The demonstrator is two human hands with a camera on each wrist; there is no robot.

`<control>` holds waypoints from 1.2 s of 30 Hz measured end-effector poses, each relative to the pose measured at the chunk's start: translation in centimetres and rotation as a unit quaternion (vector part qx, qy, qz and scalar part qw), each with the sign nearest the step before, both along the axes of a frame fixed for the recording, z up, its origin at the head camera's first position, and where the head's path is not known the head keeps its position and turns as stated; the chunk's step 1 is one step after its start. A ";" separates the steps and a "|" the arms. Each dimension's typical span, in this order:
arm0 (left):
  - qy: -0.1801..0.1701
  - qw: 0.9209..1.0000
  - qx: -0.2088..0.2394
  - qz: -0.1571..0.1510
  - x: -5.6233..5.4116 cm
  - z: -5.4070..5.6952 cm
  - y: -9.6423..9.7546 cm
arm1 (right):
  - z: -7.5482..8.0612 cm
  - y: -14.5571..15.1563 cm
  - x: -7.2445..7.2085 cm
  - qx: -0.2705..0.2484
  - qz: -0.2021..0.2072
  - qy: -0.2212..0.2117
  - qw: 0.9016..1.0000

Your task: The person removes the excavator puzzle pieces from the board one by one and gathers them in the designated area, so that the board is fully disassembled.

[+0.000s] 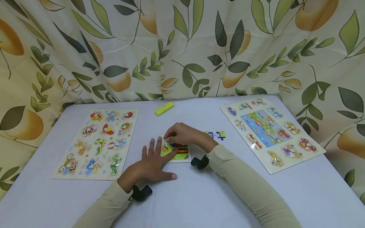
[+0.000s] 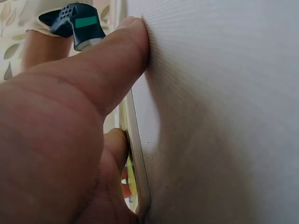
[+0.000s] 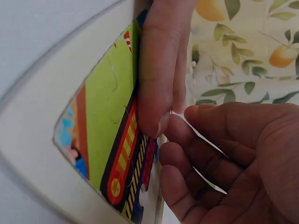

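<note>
A small jigsaw puzzle (image 1: pixel 181 152) in a pale tray lies mid-table; its picture shows a vehicle with red and yellow tracks on green. My left hand (image 1: pixel 152 164) lies spread with straight fingers at the puzzle's left side, its index finger across the picture. In the left wrist view its thumb (image 2: pixel 126 51) touches the cloth beside the tray's edge. My right hand (image 1: pixel 182 134) is over the puzzle's upper left, thumb and fingers curled together. In the right wrist view its fingertips (image 3: pixel 175 123) meet close to the left finger; whether they pinch a piece is hidden.
Two loose jigsaw pieces (image 1: pixel 220 135) lie right of the puzzle, partly behind the right wrist. A yellow-green block (image 1: pixel 164 108) lies farther back. An insect puzzle board (image 1: pixel 97 142) is on the left, a vehicle puzzle board (image 1: pixel 271 133) on the right. A patterned curtain (image 1: pixel 182 47) hangs behind.
</note>
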State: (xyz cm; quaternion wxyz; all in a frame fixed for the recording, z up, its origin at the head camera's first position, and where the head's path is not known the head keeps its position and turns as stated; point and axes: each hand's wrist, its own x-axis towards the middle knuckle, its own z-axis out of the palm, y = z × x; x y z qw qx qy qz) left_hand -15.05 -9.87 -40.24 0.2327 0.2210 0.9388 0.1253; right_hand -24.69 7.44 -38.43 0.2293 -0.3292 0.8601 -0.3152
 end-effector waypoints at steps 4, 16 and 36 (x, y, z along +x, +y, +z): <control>-0.001 1.000 0.001 0.002 0.0 0.0 0.0 | 0.1 -0.2 0.1 0.002 0.006 0.000 1.000; -0.005 1.000 0.008 -0.005 0.0 0.0 0.0 | 0.2 -0.8 0.9 0.025 -0.005 -0.009 1.000; -0.009 1.000 0.002 -0.004 0.0 0.1 -0.2 | 0.0 -0.7 0.4 -0.016 0.016 -0.026 0.999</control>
